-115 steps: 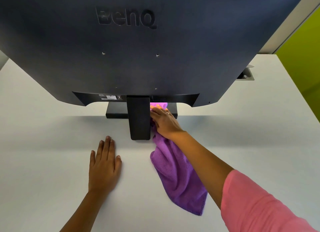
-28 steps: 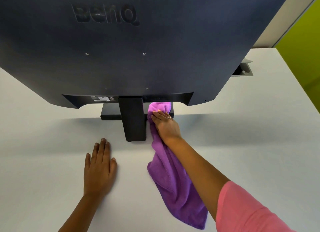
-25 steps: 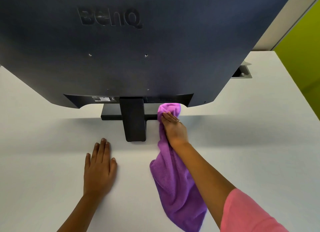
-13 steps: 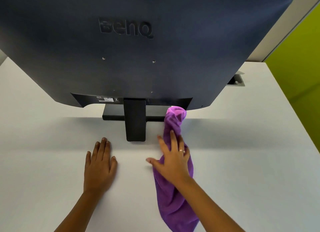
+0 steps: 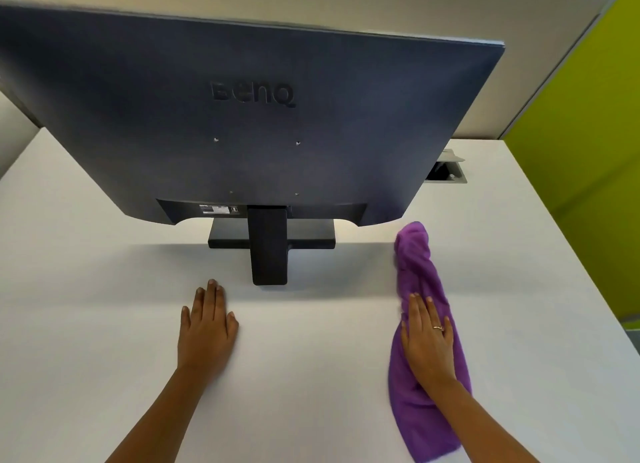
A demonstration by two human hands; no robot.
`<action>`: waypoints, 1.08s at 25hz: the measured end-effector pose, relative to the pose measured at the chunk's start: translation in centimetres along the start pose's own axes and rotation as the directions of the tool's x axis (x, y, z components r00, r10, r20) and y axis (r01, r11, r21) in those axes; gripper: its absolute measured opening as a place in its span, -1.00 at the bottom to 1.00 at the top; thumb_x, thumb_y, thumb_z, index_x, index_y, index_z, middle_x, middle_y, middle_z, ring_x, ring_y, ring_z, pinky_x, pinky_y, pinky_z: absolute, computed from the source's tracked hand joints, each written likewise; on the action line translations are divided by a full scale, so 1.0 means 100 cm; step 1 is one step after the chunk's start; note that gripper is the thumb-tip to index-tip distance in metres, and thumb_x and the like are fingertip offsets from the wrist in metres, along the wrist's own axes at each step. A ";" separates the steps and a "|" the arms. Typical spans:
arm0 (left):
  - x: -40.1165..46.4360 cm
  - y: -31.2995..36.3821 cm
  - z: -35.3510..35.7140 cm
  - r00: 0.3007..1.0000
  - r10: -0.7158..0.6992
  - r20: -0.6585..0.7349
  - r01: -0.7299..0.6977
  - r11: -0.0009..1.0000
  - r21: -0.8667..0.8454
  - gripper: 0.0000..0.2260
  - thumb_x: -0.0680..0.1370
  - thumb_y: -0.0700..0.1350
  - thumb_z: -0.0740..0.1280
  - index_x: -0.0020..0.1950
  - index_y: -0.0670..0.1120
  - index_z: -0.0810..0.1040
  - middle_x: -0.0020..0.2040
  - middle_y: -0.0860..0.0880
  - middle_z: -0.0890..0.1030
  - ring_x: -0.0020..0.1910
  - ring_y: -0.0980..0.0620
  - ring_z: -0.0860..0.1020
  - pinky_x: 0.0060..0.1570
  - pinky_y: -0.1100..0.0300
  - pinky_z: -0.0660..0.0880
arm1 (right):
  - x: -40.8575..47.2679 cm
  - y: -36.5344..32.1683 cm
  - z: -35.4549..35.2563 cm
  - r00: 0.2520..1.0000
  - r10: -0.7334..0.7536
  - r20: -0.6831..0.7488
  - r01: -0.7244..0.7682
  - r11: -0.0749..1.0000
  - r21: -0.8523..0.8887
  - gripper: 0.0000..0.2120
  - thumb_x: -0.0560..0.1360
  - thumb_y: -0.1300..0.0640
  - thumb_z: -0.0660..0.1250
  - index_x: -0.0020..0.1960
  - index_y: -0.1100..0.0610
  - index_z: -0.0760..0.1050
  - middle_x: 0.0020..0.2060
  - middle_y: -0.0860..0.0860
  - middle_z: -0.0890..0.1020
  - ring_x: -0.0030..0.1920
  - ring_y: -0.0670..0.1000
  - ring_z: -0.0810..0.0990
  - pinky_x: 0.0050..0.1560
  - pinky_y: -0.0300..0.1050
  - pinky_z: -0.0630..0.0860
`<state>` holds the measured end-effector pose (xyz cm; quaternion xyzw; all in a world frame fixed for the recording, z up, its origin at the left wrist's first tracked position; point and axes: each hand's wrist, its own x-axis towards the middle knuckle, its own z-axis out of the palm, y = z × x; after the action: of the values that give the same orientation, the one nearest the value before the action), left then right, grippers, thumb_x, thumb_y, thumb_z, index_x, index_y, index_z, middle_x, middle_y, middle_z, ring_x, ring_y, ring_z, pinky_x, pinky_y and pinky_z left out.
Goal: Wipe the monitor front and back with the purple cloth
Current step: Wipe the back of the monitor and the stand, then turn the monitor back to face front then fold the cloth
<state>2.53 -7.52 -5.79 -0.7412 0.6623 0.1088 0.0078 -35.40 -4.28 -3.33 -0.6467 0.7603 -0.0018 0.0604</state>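
Observation:
The dark monitor [image 5: 242, 133] stands on the white table [image 5: 311, 376] with its back toward me, on a black stand [image 5: 269, 248]. The purple cloth [image 5: 415, 255] lies stretched out on the table to the right of the stand, its far end near the monitor's lower right corner. My right hand [image 5: 427, 338] rests flat on top of the cloth, fingers extended, not gripping it. My left hand [image 5: 206, 331] lies palm down on the table just left of the stand's foot, holding nothing. The screen side is hidden.
A grey cable port [image 5: 446, 172] is set into the table behind the monitor's right edge. A green wall [image 5: 581, 133] runs along the right, and a beige partition [image 5: 311, 5] stands behind the table.
My right hand has drawn the cloth away from the stand base, back and to the right, and now lies flat on it. The view has pulled back. The left hand has stayed put.

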 end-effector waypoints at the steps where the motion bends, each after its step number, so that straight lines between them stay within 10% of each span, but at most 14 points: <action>1: 0.001 0.000 0.000 1.000 -0.009 0.018 0.009 1.000 0.014 -0.39 0.55 0.12 -0.28 0.53 -0.15 -0.16 0.56 -0.11 -0.14 0.55 -0.12 -0.09 0.47 -0.06 -0.07 | 0.001 0.009 -0.002 1.000 0.015 0.002 -0.015 1.000 -0.014 -0.46 0.50 0.03 -0.02 0.36 0.26 0.39 0.31 0.18 0.49 0.30 0.22 0.47 0.11 0.35 0.46; 5: 0.006 -0.002 -0.011 0.995 0.008 0.095 -0.018 0.995 0.100 -0.45 0.64 0.06 -0.07 0.55 -0.15 -0.12 0.57 -0.13 -0.11 0.55 -0.13 -0.03 0.48 -0.07 0.10 | 0.002 0.025 -0.007 0.999 0.035 0.019 -0.034 0.999 -0.041 -0.40 0.49 -0.04 -0.09 0.36 0.22 0.41 0.32 0.18 0.47 0.33 0.24 0.44 0.14 0.38 0.43; 9: 0.009 0.011 -0.044 0.991 0.069 0.118 -0.081 0.991 0.102 -0.40 0.57 0.12 -0.26 0.56 -0.11 -0.01 0.57 -0.10 -0.01 0.55 -0.10 0.02 0.50 -0.06 0.03 | 0.017 0.013 -0.032 0.996 0.007 -0.088 0.001 0.996 0.091 -0.30 0.48 -0.23 -0.11 0.41 0.18 0.33 0.38 0.15 0.40 0.41 0.21 0.32 0.28 0.32 0.29; 14: 0.012 0.061 -0.123 0.866 0.338 -0.369 -0.357 0.934 0.017 -0.46 0.62 0.07 -0.09 0.41 -0.20 0.39 0.45 -0.20 0.35 0.44 -0.24 0.30 0.39 -0.19 0.14 | 0.074 -0.033 -0.124 0.875 0.023 -0.483 0.183 0.908 0.376 -0.49 0.51 -0.07 0.20 0.34 0.22 0.39 0.33 0.18 0.45 0.33 0.22 0.42 0.27 0.20 0.32; 21: 0.047 0.113 -0.272 0.627 0.250 -0.738 -0.328 0.944 0.041 -0.47 0.61 0.01 0.03 0.55 -0.12 0.06 0.57 -0.12 0.03 0.55 -0.08 -0.07 0.49 -0.12 -0.12 | 0.143 -0.079 -0.274 0.578 -0.006 -0.816 0.432 0.851 0.300 -0.61 0.55 -0.01 0.21 0.35 0.06 0.35 0.36 0.06 0.39 0.39 0.07 0.31 0.31 0.05 0.20; 27: 0.068 0.122 -0.318 0.743 0.270 -0.613 -0.231 0.962 0.144 -0.44 0.65 0.14 -0.08 0.56 -0.11 -0.10 0.58 -0.05 -0.13 0.54 -0.02 -0.18 0.47 -0.14 -0.21 | 0.159 -0.081 -0.304 0.551 -0.128 -0.825 0.475 0.861 0.183 -0.73 0.55 0.04 0.27 0.21 0.10 0.55 0.12 0.08 0.56 0.29 0.14 0.43 0.21 0.16 0.36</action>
<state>-3.98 -20.60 25.73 -0.6387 0.7233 -0.1634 -0.2056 -32.77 -23.51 26.12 -0.6760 0.5653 -0.4464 -0.1558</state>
